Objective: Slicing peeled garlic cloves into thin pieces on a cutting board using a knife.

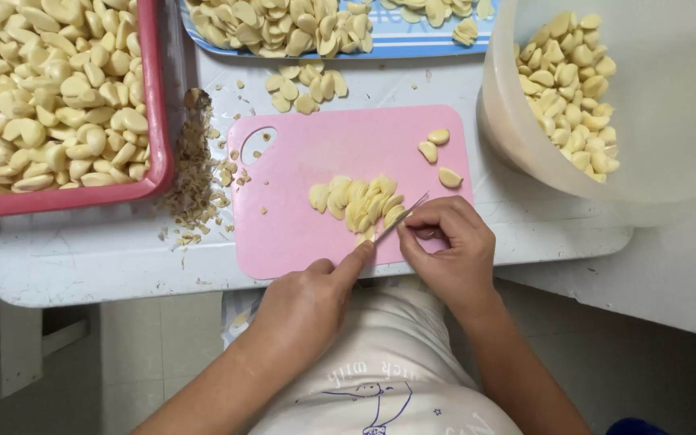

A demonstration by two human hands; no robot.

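1. Fingers: right hand (449, 242) clenched around a small knife (403, 216), blade angled up and left into the garlic slices (358, 203). Left hand (316, 298) loosely curled, grasping nothing, index fingertip (364, 250) pressed on the clove end beside the blade.
2. Slices sit mid pink cutting board (348, 145); three whole cloves (437, 153) near the board's upper right corner.
3. To do it well, my read: keep the left fingertip tucked behind the blade and cut thin, even slices.
4. Around the board: red basket (159, 121) of peeled cloves to the upper left, blue tray (412, 47) of slices above, pale tub (525, 145) of cloves to the right, peel scraps (191, 181) off the left edge.
5. Board lies on a white table (82, 266); grey floor below.
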